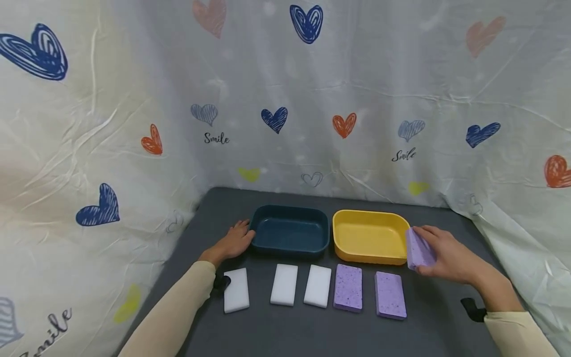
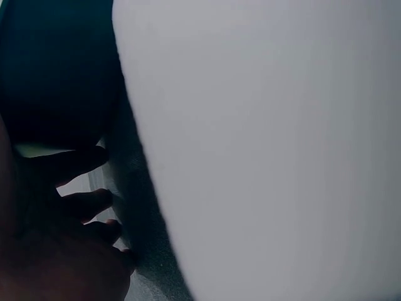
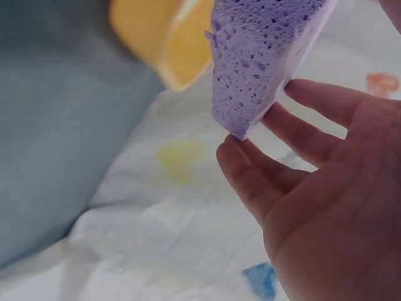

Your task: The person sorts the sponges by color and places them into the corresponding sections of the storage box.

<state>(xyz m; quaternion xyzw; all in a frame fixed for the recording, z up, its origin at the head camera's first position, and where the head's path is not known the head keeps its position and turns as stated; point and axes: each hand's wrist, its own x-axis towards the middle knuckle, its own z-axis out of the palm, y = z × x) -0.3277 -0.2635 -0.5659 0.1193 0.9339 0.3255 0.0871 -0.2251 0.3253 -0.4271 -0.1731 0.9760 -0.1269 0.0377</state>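
My right hand (image 1: 450, 255) grips a purple porous sponge (image 1: 419, 249) between thumb and fingers, right at the right end of a yellow tray (image 1: 370, 259). In the right wrist view the fingertips (image 3: 235, 147) lie along the edge of that sponge (image 3: 250, 69), which stands tilted. My left hand (image 1: 238, 239) is at the left end of a dark blue tray (image 1: 290, 250), its fingers spread beside the tray's wall. Under the left wrist lies a white sponge (image 1: 236, 290), which fills much of the left wrist view.
Two more white sponges, one left (image 1: 284, 284) and one right (image 1: 317, 286), lie in a row with two purple sponges (image 1: 348, 287) in front of the trays. Everything stands on a dark grey table (image 1: 285, 337). A white curtain (image 1: 312, 163) printed with hearts hangs behind and at the sides.
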